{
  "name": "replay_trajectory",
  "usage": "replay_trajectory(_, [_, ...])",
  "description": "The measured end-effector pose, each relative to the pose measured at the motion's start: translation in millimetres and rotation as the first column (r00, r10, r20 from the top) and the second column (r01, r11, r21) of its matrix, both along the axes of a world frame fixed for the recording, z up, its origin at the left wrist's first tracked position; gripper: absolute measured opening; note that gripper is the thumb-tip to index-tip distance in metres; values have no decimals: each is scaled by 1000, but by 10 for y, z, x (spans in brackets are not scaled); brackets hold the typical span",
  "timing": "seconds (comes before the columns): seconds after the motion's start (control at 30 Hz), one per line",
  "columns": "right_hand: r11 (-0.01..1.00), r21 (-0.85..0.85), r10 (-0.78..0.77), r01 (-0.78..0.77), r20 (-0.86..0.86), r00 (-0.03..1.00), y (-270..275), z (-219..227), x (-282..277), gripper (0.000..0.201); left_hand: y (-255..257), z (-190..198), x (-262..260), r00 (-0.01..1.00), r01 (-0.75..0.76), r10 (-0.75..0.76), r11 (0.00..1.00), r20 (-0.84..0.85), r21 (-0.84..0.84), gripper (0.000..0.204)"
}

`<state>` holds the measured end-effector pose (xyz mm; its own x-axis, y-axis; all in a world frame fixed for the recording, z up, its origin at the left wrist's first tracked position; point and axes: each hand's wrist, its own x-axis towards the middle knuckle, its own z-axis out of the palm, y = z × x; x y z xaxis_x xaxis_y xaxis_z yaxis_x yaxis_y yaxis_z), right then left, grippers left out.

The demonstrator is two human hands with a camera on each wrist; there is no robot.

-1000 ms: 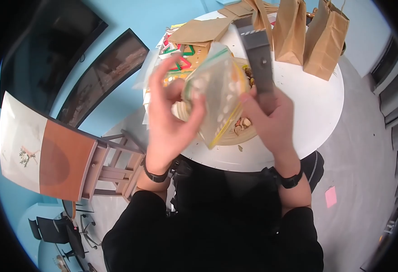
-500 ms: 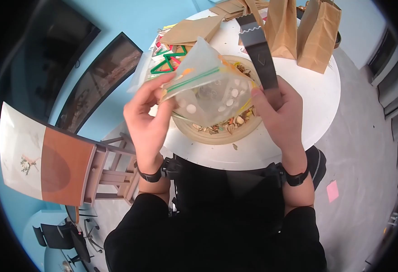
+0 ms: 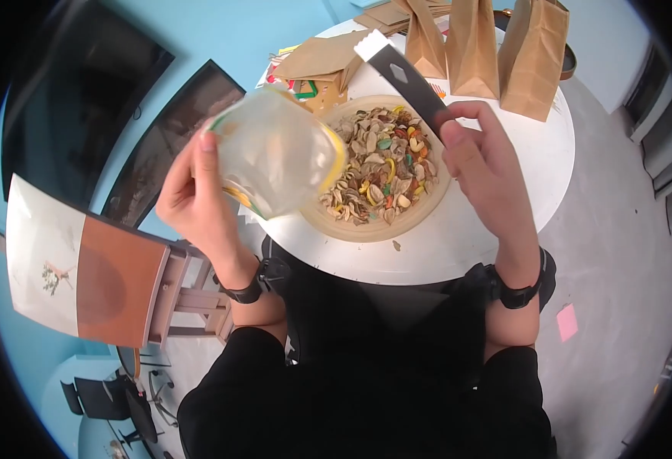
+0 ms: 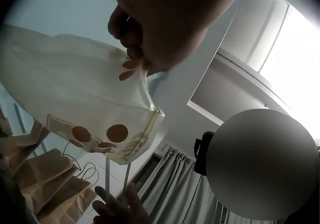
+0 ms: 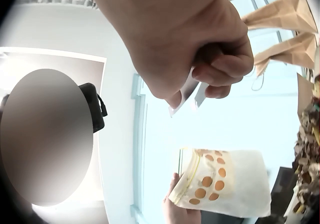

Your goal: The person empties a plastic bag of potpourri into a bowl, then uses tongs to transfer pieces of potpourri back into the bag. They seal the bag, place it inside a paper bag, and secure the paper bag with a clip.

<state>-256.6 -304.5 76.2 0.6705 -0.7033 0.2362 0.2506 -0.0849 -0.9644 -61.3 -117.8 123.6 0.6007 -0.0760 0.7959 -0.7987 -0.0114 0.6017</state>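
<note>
My left hand (image 3: 202, 187) pinches a translucent zip bag (image 3: 278, 157) by its edge, left of the round dish. The bag has yellow and green edging, and round dots on it show in the right wrist view. In my right hand (image 3: 489, 164) are metal tongs (image 3: 409, 83), gripped near one end, with the wavy-edged tips pointing up and left over the far rim of the dish. A cream dish (image 3: 336, 229) holds a heap of dried potpourri (image 3: 386, 161) with brown, yellow, orange and green pieces.
Upright brown paper bags (image 3: 535, 65) stand along the back right of the round white table (image 3: 535, 172). Flat paper bags (image 3: 321, 57) and green and red frames (image 3: 304, 89) lie at the back left. A fallen scrap (image 3: 396, 245) lies in front of the dish.
The bag was held between both hands over the dish; my left hand has carried it left, uncovering the potpourri. My right hand has let go of it, and the tongs have tilted leftward.
</note>
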Motion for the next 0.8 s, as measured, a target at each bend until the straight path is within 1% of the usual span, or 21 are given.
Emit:
replay_trajectory(0.03, [1000, 24, -17, 17, -10, 1000, -40, -34, -15, 31, -71, 31, 36, 995, -91, 93, 995, 44, -35, 24])
replay_trajectory(0.1, [998, -15, -63, 61, -118, 991, -160, -71, -4, 32, -91, 81, 210, 985, -157, 159, 987, 70, -31, 21])
replay_trajectory(0.17, [987, -136, -127, 87, -321, 939, -280, -122, 28, 32, -117, 124, 418, 967, -242, 242, 970, 79, -8, 21])
replay_trajectory(0.2, [981, -166, -154, 97, -381, 912, -312, -132, 67, 32, -143, 127, 519, 966, -253, 252, 967, 49, 18, 22])
replay_trajectory(0.27, [967, -238, -203, 90, -508, 837, -376, -115, 164, 32, -178, 62, 753, 977, -202, 207, 976, -58, 82, 23])
replay_trajectory(0.3, [969, -219, -217, 115, -529, 821, -402, -156, 213, 30, -164, -10, 846, 976, -186, 198, 973, -85, 134, 23])
replay_trajectory(0.4, [986, -156, -130, 50, -563, 816, -416, -111, 306, 30, -164, -193, 1058, 972, -112, 160, 959, -174, 259, 23])
replay_trajectory(0.47, [989, -119, -140, 88, -567, 811, -372, -113, 398, 29, -174, -213, 1085, 964, -63, 142, 944, -227, 324, 24])
replay_trajectory(0.5, [987, -112, -155, 112, -563, 812, -367, -90, 431, 29, -228, -270, 1098, 971, -17, 77, 967, -229, 255, 24])
replay_trajectory(0.6, [945, -326, -231, 4, -662, 713, -372, 4, 439, 28, -180, -365, 1181, 956, 25, 93, 918, -278, 395, 23])
replay_trajectory(0.67, [922, -388, -268, 13, -613, 743, -353, 59, 488, 26, -156, -444, 1277, 956, 80, 49, 906, -290, 416, 23])
replay_trajectory(0.73, [902, -430, -294, 40, -544, 786, -308, 125, 558, 26, -157, -444, 1337, 954, 116, 22, 893, -300, 434, 24])
replay_trajectory(0.77, [887, -462, -309, 19, -561, 768, -334, 170, 553, 27, -167, -455, 1345, 945, 152, -17, 906, -325, 394, 24])
replay_trajectory(0.8, [886, -461, -312, 49, -514, 799, -346, 167, 582, 27, -162, -457, 1343, 938, 164, -17, 902, -345, 401, 24])
